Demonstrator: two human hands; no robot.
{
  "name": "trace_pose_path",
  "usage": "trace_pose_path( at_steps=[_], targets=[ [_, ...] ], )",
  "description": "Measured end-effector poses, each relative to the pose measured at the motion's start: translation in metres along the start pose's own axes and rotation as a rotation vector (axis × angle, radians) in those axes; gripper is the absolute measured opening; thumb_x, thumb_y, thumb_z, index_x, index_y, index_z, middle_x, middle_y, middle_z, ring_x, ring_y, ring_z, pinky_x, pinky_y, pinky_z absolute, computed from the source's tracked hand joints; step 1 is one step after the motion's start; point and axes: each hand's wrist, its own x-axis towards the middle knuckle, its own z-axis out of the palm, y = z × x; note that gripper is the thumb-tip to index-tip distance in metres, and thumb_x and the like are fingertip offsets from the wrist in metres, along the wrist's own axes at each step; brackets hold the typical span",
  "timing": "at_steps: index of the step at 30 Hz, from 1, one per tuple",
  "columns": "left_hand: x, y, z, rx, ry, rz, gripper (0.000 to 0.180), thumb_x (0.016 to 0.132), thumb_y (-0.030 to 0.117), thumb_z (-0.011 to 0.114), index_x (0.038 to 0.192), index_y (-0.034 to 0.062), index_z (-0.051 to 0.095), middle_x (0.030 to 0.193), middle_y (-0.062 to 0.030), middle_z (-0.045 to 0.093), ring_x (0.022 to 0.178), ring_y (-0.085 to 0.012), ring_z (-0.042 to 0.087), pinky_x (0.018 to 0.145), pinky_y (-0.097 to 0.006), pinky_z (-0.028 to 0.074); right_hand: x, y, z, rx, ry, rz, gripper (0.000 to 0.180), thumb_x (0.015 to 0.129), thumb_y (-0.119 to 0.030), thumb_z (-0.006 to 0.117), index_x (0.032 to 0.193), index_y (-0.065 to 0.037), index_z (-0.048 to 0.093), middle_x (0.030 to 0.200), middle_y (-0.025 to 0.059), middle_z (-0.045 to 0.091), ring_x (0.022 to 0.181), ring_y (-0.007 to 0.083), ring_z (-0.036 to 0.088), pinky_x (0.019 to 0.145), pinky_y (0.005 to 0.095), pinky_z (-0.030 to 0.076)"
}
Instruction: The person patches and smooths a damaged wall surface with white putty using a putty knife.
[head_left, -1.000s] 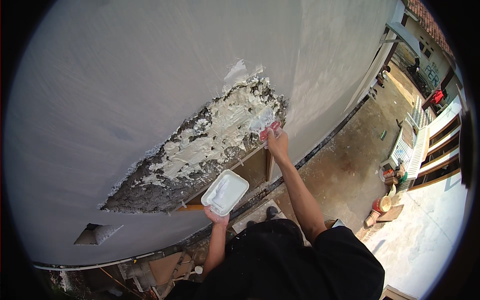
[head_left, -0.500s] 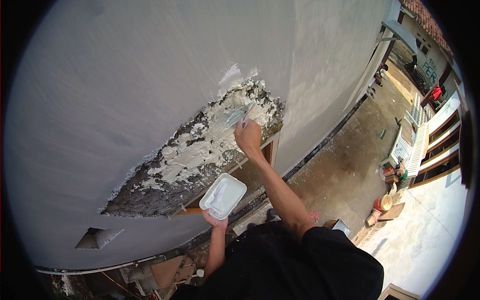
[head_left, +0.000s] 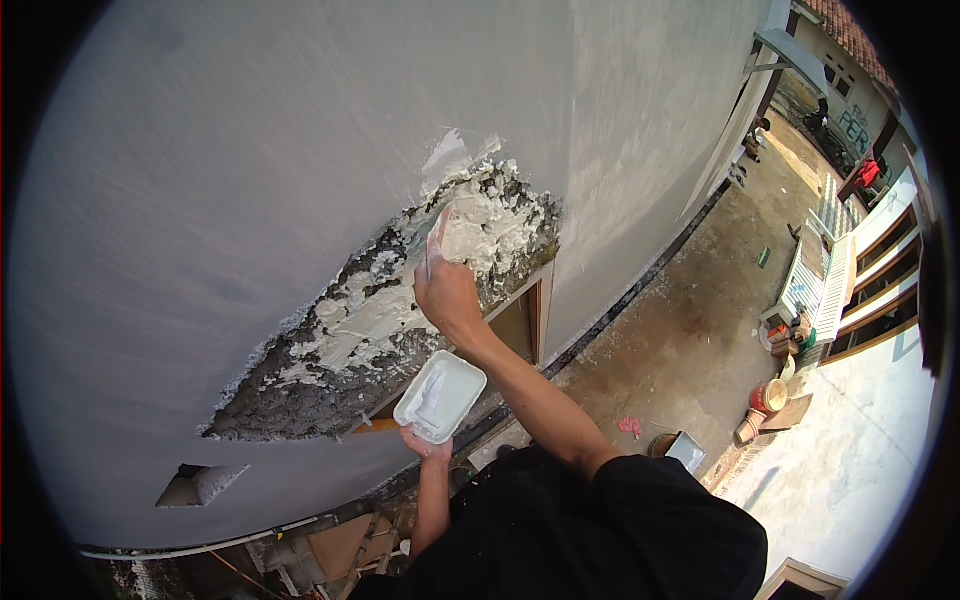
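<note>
The wall is painted a smooth, matt pale grey. Its broken patch shows rough, pitted dark grey mortar, partly covered by thick, lumpy white filler with a wet look. The tray is smooth white plastic smeared with filler. The frame below is brown wood. The ground is stained, rough concrete.

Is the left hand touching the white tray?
Touching. In the head view, the left hand grips the lower edge of the white tray from beneath, its fingers closed on the rim, with no gap visible.
</note>
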Motion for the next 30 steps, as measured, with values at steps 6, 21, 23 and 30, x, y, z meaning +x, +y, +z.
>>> trace_pose_path(
  at_steps=[6,21,23,30],
  targets=[
    [0.002,-0.004,-0.001,0.008,-0.006,0.000,0.068,0.080,0.049,0.038,0.135,0.0100,0.039,0.135,-0.0114,0.045,0.120,-0.0361,0.047,0.081,-0.064,0.046,-0.041,0.021,-0.035,0.122,0.039,0.100,0.020,0.086,-0.016,0.053,0.088,0.003,0.059,0.063,0.0236,0.059,0.054,0.0385,0.059,0.052,0.0463,0.046],
    [0.003,-0.007,0.008,-0.030,-0.026,0.024,0.067,0.080,0.048,0.039,0.134,0.0087,0.041,0.135,-0.0120,0.045,0.121,-0.0351,0.046,0.090,-0.060,0.043,-0.002,0.114,-0.036,0.129,0.236,0.447,0.022,0.087,-0.020,0.052,0.086,-0.001,0.064,0.072,0.0193,0.064,0.070,0.0373,0.062,0.066,0.0428,0.046],
    [0.001,-0.004,0.008,-0.026,-0.031,0.036,0.066,0.081,0.048,0.039,0.134,0.0081,0.041,0.135,-0.0122,0.045,0.121,-0.0349,0.046,0.091,-0.058,0.044,-0.001,0.099,-0.040,0.144,0.208,0.431,0.022,0.086,-0.019,0.052,0.083,-0.001,0.063,0.072,0.0201,0.063,0.069,0.0382,0.061,0.066,0.0431,0.045],
    [-0.003,-0.002,0.005,-0.003,-0.013,0.035,0.068,0.081,0.050,0.039,0.134,0.0077,0.041,0.135,-0.0121,0.046,0.121,-0.0348,0.046,0.090,-0.058,0.045,0.009,0.095,-0.028,0.111,0.240,0.400,0.023,0.087,-0.019,0.053,0.083,0.001,0.064,0.068,0.0163,0.064,0.064,0.0303,0.063,0.063,0.0386,0.046]
  ],
)
